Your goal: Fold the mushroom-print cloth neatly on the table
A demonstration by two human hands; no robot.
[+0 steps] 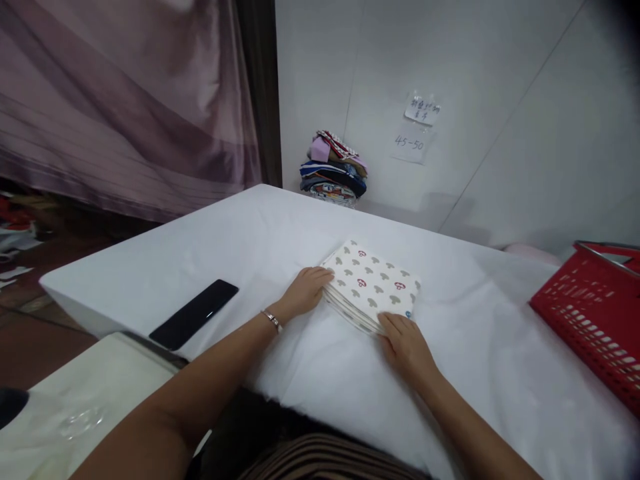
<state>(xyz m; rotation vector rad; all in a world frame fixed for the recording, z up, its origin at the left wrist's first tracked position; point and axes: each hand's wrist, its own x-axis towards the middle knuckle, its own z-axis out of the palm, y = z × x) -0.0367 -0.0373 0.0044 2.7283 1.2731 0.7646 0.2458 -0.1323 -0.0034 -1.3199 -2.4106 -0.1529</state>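
Note:
A folded white cloth (375, 280) printed with grey and red mushroom shapes lies on the white table (250, 233). My left hand (305, 290) rests against its left edge, fingers curled around the stacked layers. My right hand (407, 343) presses at the cloth's near corner, fingers bent and touching the fold. A thin bracelet circles my left wrist.
A black phone (195, 313) lies flat on the table to the left. A red plastic basket (595, 320) stands at the right edge. A pile of folded clothes (334, 167) sits at the far corner against the wall, under paper notes (417, 127). A purple curtain hangs at left.

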